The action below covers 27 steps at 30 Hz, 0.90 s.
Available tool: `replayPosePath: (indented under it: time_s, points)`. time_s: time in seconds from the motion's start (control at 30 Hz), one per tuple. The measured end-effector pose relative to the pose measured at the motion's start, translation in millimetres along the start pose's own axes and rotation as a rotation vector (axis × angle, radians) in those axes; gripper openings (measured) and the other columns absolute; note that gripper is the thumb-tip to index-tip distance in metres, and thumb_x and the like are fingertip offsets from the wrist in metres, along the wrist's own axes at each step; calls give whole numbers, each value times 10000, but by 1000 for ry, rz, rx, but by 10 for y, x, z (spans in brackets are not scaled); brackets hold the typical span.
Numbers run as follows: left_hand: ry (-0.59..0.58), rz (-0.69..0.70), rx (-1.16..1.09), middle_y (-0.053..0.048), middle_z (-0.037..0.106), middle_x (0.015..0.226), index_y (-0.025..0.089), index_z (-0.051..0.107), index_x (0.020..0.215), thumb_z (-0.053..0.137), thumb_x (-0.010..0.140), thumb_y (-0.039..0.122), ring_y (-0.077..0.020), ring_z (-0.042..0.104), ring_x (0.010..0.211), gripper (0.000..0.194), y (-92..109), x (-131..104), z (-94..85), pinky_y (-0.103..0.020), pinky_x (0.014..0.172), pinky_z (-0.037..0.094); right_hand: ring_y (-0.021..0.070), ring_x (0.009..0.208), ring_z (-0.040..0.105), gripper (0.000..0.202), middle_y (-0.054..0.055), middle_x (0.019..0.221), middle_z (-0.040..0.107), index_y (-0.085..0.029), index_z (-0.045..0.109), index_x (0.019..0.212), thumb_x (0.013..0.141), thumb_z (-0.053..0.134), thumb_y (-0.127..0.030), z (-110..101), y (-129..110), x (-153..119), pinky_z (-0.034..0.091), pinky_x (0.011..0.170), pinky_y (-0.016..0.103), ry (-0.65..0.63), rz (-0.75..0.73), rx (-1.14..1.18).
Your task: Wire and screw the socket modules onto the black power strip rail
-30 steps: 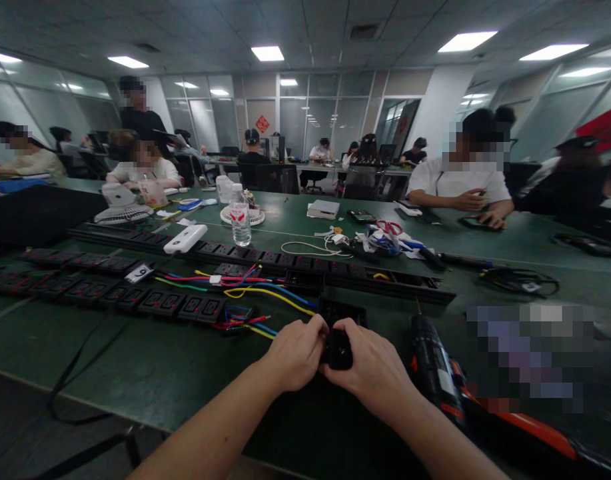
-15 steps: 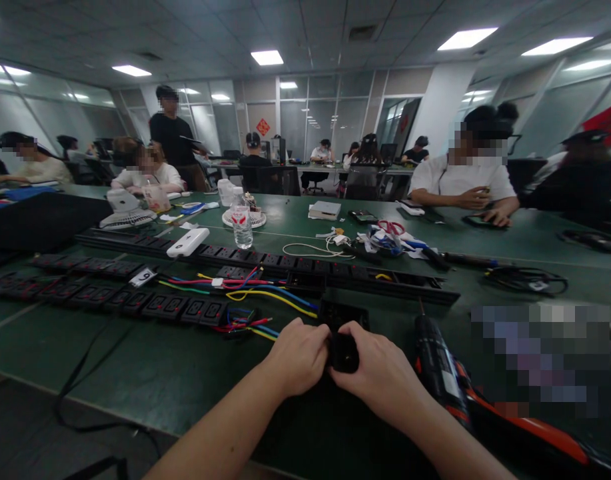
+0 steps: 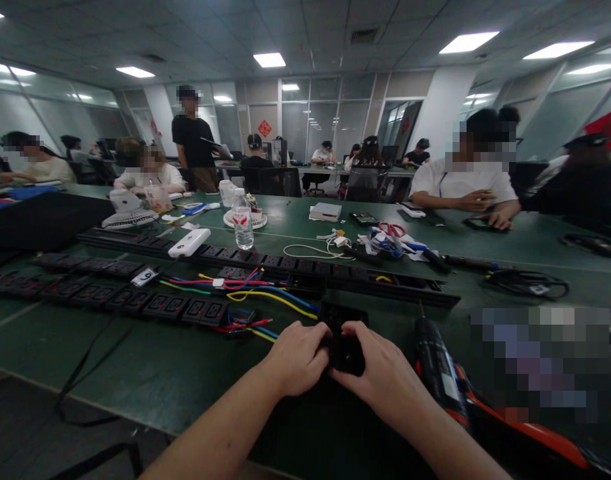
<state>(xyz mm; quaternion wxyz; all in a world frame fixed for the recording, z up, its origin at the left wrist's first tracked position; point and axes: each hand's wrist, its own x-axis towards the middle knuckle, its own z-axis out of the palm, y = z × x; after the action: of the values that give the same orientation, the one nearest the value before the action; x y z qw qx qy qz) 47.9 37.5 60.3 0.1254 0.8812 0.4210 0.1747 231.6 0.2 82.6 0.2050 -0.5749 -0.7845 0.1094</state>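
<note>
my right hand [image 3: 380, 360] clasps the black part [image 3: 352, 357] just this side of the box [image 3: 342, 311]; my left hand [image 3: 298, 360] is bunched against it, grip unclear; likely hand-working it, calling next for steady fingers

Ceiling lamps [image 3: 270, 60]: white and bright, light comes from above.
Glass walls [image 3: 294, 127]: lamps are reflected in them.
Tabletop [image 3: 289, 215]: dim, with soft glare at far side.
Black part [image 3: 352, 355]: details are lost in darkness.
View edges: visibly stretched.
</note>
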Motion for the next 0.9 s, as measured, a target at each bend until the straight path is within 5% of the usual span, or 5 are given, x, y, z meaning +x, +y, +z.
replayPosePath:
  time_s: [0.13,0.3,0.67,0.9]
  points:
    - [-4,62,-51,-32,667,1022,201,528,1049,538,785,195,-222,603,898,265,-12,-10,-11,-339,814,403,308,1001,637,432,111,1101,676,-177,552,1143,763,724,-292,-4,15,-9,488,869,452,-6,-25,-33]
    - [-16,63,-35,-39,655,1002,198,544,979,459,869,174,-208,608,915,142,16,-15,-33,-331,829,413,312,1070,593,510,141,1166,627,-151,543,1223,730,666,-204,10,-43,-12,446,946,471,7,-75,-81]
    - [-82,-54,-59,-23,676,995,233,462,1061,345,977,236,-221,657,905,144,-8,-7,2,-301,741,467,264,814,659,232,48,901,688,-234,569,949,734,656,-236,5,-114,11,454,718,373,-19,-62,-87]
    - [-67,-47,-34,-35,674,974,227,486,1039,349,986,251,-225,656,878,149,-7,13,28,-302,710,455,289,955,658,679,86,1068,681,-210,483,1149,611,856,-391,7,-58,16,479,792,376,-29,-21,23]
